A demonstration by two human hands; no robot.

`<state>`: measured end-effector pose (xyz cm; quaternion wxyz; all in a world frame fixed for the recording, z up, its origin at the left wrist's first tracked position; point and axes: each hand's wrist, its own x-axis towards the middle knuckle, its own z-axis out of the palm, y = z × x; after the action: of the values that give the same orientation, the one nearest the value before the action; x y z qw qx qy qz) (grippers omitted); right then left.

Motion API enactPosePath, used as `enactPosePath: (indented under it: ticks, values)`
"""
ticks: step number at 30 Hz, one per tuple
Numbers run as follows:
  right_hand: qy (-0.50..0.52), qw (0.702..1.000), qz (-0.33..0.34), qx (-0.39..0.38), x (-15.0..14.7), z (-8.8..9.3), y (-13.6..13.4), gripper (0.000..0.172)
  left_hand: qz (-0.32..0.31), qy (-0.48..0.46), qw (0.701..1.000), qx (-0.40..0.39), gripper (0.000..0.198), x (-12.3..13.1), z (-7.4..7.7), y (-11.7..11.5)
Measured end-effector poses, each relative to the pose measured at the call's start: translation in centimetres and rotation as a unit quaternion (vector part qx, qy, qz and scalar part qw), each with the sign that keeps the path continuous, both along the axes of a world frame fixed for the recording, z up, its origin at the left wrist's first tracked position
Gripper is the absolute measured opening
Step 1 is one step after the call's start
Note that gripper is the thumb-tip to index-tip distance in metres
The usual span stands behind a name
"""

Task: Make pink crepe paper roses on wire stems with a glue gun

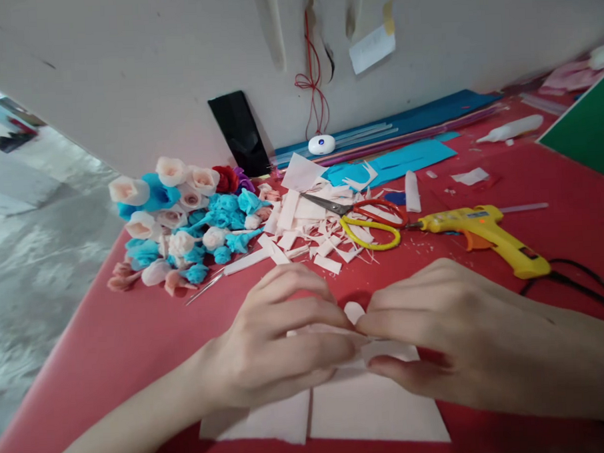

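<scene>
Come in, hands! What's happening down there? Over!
Left hand, right hand: both gripping pale paper. Pale sheets beneath. Scissors, glue gun beyond, untouched.

I have both bare arms, uncovered in all the parts I can see, reaching in from opposite sides. The left forearm (145, 413) slants up from the lower left into a fairly straight wrist; the right forearm (562, 355) enters from the right edge, lying flatter. My slim bare left hand (287, 334) is curled, its fingers bent at the knuckles and drawn into a pinch. My bare right hand (431, 334) turns its back upward, the fingers angled leftward, the thumb lower and nearer me. Both sets of fingertips come close together; I cannot tell whether they touch.
</scene>
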<state>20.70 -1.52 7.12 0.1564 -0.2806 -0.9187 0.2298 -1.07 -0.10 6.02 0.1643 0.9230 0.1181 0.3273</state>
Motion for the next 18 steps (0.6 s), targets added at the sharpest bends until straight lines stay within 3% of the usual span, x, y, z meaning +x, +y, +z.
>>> enactPosePath:
  ticks: [7,18]
  values:
    - [0.012,0.992,0.003,0.126,-0.2,-0.9,-0.3,0.016,0.017,-0.006,1.000,0.016,0.007,0.2,0.2,-0.1]
    - [0.005,0.991,0.003,0.133,-0.2,-1.2,-0.6,0.017,0.016,-0.004,0.999,0.034,0.007,0.4,0.3,0.1]
